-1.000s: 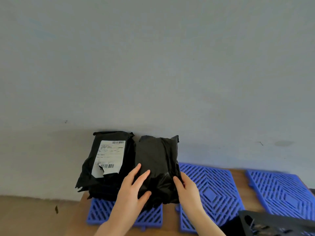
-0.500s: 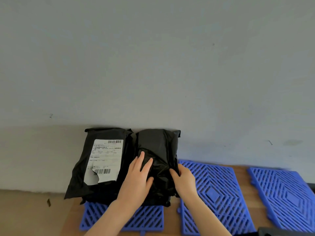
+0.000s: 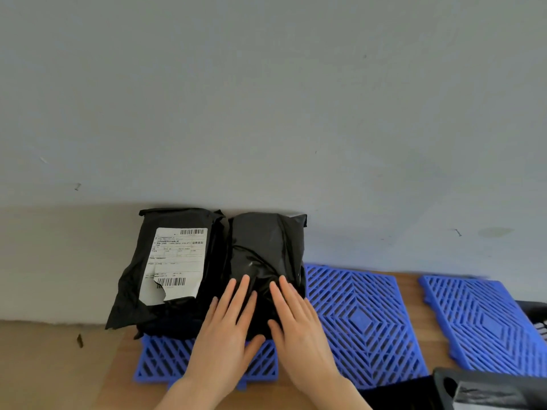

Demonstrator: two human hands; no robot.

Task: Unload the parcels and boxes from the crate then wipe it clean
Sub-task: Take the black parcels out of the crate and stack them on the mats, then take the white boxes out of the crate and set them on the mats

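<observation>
We are pressing both hands palm down on the plain parcel (image 3: 266, 247), which is lying on the left mat (image 3: 159, 362) at the far left of the table (image 3: 410, 294), its far end touching the wall (image 3: 266, 99). Our left hand (image 3: 228, 329) is resting with its fingers straight and slightly spread, the tips on the parcel's near half and the thumb sticking out to the right along the parcel's near edge. Our right hand (image 3: 296, 321) is lying just beside it, fingers straight and close together, pointing away and a little left, its thumb angling toward the left thumb; we cannot tell whether the thumbs are touching. Both hands are lying flat, curling round nothing, and both forearms are coming up from the bottom edge. The labelled parcel (image 3: 133, 291) is sitting against the plain one's left side and hanging over the table's left edge, its torn label (image 3: 176, 261) facing up. The middle mat (image 3: 361, 318) and right mat (image 3: 485, 321) are lying to the right, and the crate (image 3: 488, 389) is showing at the lower right corner
</observation>
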